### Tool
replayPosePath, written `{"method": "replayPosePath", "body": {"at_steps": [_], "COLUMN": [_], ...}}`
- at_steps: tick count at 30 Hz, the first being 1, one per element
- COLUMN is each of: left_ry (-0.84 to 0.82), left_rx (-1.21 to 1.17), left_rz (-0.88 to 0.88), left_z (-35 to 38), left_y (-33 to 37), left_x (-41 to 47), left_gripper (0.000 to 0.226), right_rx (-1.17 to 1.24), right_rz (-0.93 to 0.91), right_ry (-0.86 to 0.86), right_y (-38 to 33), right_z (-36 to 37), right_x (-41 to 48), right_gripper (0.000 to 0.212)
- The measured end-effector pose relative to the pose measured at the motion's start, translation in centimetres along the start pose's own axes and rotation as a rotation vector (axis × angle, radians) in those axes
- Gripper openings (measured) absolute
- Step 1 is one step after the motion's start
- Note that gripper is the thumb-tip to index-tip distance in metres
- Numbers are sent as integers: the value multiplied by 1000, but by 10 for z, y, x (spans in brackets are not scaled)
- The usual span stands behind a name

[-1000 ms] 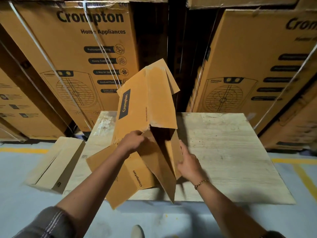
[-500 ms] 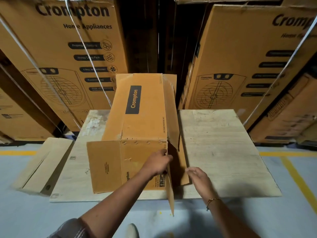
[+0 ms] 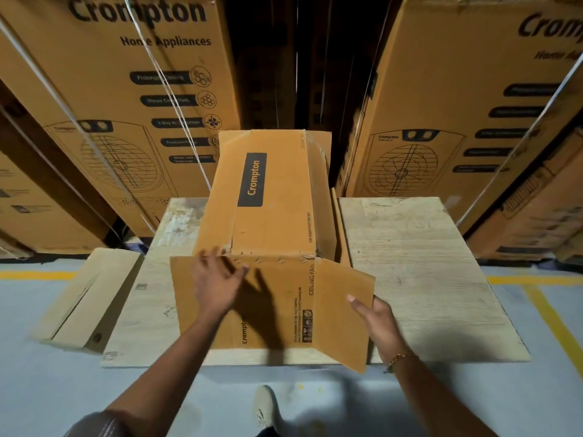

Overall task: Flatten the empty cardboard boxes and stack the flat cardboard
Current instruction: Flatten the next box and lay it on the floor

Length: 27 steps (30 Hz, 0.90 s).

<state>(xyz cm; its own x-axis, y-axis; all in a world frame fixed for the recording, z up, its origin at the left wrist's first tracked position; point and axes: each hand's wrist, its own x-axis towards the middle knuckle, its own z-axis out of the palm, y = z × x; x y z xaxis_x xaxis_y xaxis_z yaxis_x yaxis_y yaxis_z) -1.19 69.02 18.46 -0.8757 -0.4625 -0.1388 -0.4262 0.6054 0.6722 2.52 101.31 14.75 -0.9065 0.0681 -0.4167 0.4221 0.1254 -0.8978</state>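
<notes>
A brown Crompton ceiling-fan box (image 3: 271,197) lies lengthwise on a pale wooden table (image 3: 410,263), its near flaps spread open toward me. My left hand (image 3: 217,282) hovers over the wide near flap with fingers spread and straight, casting a shadow on it. My right hand (image 3: 375,320), with a bracelet at the wrist, touches the right side flap (image 3: 344,310) from its outer side, fingers straight. That flap still stands tilted up. Another flat brown box (image 3: 85,298) lies at the table's left edge.
Tall Crompton appliance cartons (image 3: 142,89) strapped with white bands stand behind the table on the left, and more cartons (image 3: 457,105) on the right, with a dark gap between. Grey floor with yellow lines (image 3: 549,310) surrounds the table. My shoe (image 3: 265,408) is below the near edge.
The box has gone from standing tilted to lying down on the table. Both hands have let go of its edges; the right flap has swung outward and the left hand moved left over the near flap.
</notes>
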Motion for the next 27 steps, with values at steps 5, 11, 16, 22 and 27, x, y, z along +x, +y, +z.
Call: {"method": "replayPosePath", "body": {"at_steps": [5, 11, 16, 22, 27], "left_ry": [54, -43, -169, -333, -450], "left_rx": [-122, -102, -79, -62, -39], "left_rz": [-183, -178, -215, -331, -408], "left_z": [-31, -13, 14, 23, 54], "left_y": [-59, -79, -76, -101, -157], "left_x": [45, 38, 59, 85, 97], "left_gripper": [136, 108, 107, 96, 95], "right_rx": [-1, 28, -210, -456, -515], "right_rz": [66, 144, 84, 236, 318], "right_ry": [-9, 131, 245, 223, 215], "right_y": [21, 13, -1, 6, 22], "right_z": [-11, -29, -22, -23, -28], "right_x": [2, 8, 50, 105, 116], "right_gripper": [41, 36, 35, 70, 69]}}
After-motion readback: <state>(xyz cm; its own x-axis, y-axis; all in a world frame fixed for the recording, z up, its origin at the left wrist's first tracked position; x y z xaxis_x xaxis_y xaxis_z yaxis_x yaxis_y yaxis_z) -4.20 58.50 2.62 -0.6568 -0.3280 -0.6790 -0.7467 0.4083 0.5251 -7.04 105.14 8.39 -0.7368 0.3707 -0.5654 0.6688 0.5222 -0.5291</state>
